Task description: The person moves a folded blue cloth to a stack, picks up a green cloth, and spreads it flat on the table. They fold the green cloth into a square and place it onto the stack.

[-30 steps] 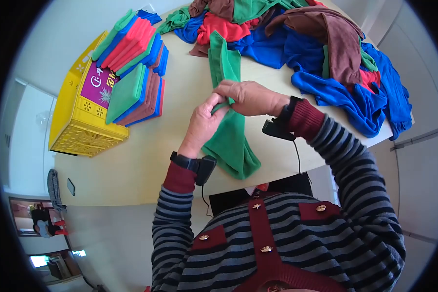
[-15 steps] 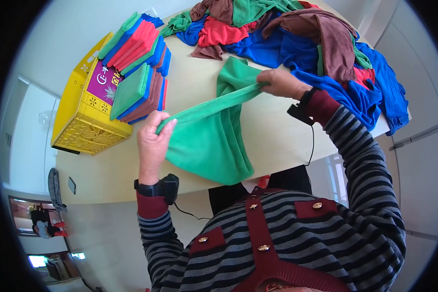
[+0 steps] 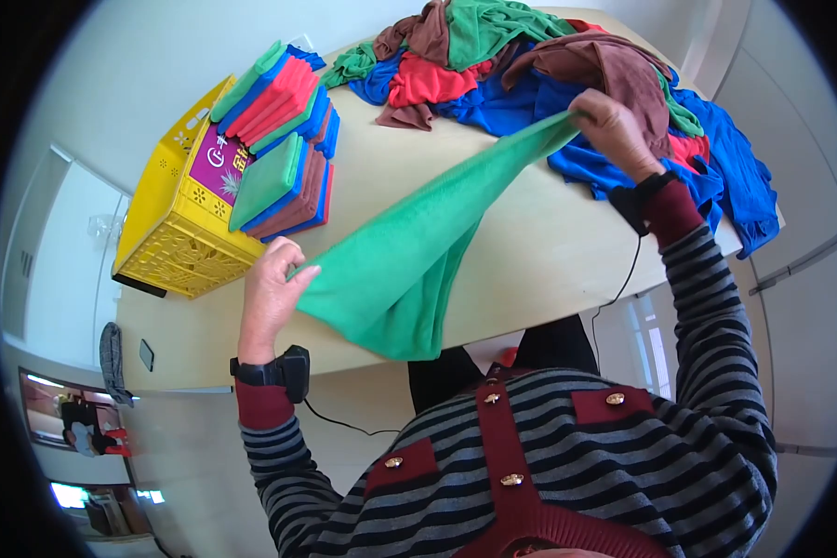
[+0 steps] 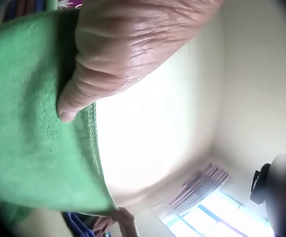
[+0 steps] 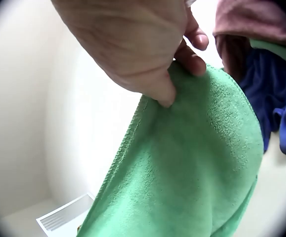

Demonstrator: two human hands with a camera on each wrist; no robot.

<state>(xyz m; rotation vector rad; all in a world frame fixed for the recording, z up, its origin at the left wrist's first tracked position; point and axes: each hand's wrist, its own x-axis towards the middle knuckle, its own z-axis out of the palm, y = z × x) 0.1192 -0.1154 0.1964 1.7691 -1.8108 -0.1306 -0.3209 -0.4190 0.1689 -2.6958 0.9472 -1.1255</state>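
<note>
A green towel [image 3: 400,232] is stretched slantwise between both hands over the front of the table. At its lower left corner my left hand [image 3: 274,288] pinches the edge, thumb lying on the cloth in the left wrist view [image 4: 138,49]. Up at the far right corner, my right hand [image 3: 614,130] pinches the other end. In the right wrist view that thumb and fingers grip the towel [image 5: 192,148] near its stitched hem. The towel's lower part hangs in folds toward the table's front edge.
A heap of crumpled blue cloths [image 3: 521,102], with red, brown and green ones, covers the table's back and right. Folded towels [image 3: 270,181] stand stacked by a yellow crate [image 3: 177,242] at left. A phone [image 3: 147,354] lies at the table's left end.
The hands were together over the bunched towel, then moved apart. The right hand has gone up and right, the left hand down and left, and the towel has spread out between them.
</note>
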